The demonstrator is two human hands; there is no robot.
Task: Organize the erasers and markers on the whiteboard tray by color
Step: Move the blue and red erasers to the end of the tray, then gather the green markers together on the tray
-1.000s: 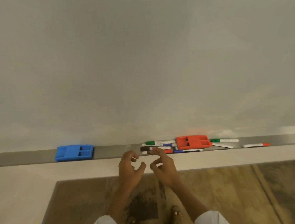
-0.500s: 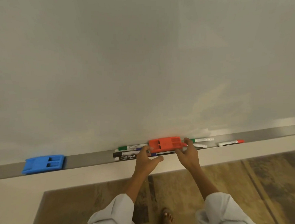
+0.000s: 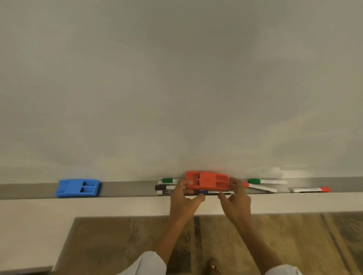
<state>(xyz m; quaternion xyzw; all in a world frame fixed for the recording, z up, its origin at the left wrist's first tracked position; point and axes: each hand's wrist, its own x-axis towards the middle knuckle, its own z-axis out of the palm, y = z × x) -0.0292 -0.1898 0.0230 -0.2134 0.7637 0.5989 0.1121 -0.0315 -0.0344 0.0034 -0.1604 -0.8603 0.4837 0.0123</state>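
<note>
Since half second ago, red eraser (image 3: 207, 181) raised at left end, now tilted above marker pile instead of lying flat on it

Head view: left hand (image 3: 184, 201) and right hand (image 3: 236, 198) pinch eraser's two ends, fingers (image 3: 185, 183) curled round it, thumbs below. Black marker (image 3: 165, 187), green marker (image 3: 170, 180) beneath; more markers right. Blue eraser (image 3: 77, 188) well apart, left on tray (image 3: 126, 188)

Advice: lift straight up, keep level, avoid dragging markers off tray edge

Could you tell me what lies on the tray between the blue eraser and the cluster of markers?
Nothing: in the head view, the tray is bare between the blue eraser and the nearest black marker.
</note>
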